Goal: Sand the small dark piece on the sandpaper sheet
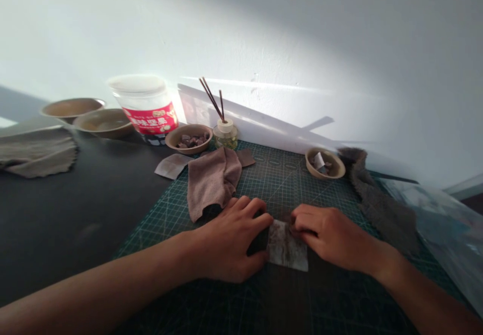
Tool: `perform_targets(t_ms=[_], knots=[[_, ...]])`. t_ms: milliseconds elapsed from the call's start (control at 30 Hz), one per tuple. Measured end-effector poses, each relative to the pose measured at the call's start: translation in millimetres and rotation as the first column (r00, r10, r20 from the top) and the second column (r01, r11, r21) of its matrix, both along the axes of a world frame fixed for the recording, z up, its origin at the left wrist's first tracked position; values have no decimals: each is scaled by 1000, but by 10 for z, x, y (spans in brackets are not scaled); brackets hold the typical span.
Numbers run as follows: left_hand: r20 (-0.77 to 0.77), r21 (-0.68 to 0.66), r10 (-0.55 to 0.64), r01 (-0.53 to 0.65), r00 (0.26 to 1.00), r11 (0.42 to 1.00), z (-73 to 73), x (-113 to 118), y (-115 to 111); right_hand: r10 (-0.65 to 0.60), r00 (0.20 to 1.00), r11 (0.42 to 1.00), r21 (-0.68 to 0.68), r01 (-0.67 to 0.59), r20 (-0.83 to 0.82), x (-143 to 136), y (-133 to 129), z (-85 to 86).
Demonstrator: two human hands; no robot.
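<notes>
A small whitish square sheet [287, 254] with brown smears lies flat on the green cutting mat [279, 174] in front of me. My left hand [239, 239] rests at its left edge, index finger and thumb spread apart and touching the sheet's side. Over the sheet's upper right, my right hand [328, 229] is closed with its fingertips pinched together. Whatever sits between those fingertips is too small and shaded to make out. Just beyond my left hand is a crumpled brownish-pink cloth [213, 179].
A bowl of brownish chunks [189, 139], a reed diffuser [225, 133] and a red-labelled tub [145, 108] stand along the wall. A smaller bowl [324, 164] holds chunks and a white scrap. Dark fabric [381, 204] and clear plastic [445, 234] lie right; grey cloth [41, 151] lies left.
</notes>
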State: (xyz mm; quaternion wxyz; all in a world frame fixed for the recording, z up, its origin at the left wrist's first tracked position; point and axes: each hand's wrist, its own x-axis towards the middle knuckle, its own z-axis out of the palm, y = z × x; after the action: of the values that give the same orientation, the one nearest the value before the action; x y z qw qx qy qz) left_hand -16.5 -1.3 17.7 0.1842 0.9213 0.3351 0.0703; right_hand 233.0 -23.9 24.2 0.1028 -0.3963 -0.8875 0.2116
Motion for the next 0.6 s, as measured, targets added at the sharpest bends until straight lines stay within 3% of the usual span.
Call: perform_targets(t_ms=[67, 133, 267, 400, 600], knots=[[0, -1, -6, 6, 1000, 1000, 3, 2, 0, 94, 996, 994, -52, -94, -3, -7, -36, 5], [-4, 9, -16, 16, 1000, 1000, 9, 6, 6, 105, 994, 994, -21, -106, -21, -38, -65, -38], [-4, 72, -26, 26, 1000, 997, 17, 6, 42, -32, 979, 997, 67, 46, -201, -62, -3, -205], [38, 152, -60, 53, 998, 987, 4, 30, 107, -130, 879, 986, 34, 163, -460, -26, 77, -289], [78, 292, -66, 41, 995, 956, -115, 158, 166, -180, 790, 983, -70, 172, -586, 6, 88, -239]])
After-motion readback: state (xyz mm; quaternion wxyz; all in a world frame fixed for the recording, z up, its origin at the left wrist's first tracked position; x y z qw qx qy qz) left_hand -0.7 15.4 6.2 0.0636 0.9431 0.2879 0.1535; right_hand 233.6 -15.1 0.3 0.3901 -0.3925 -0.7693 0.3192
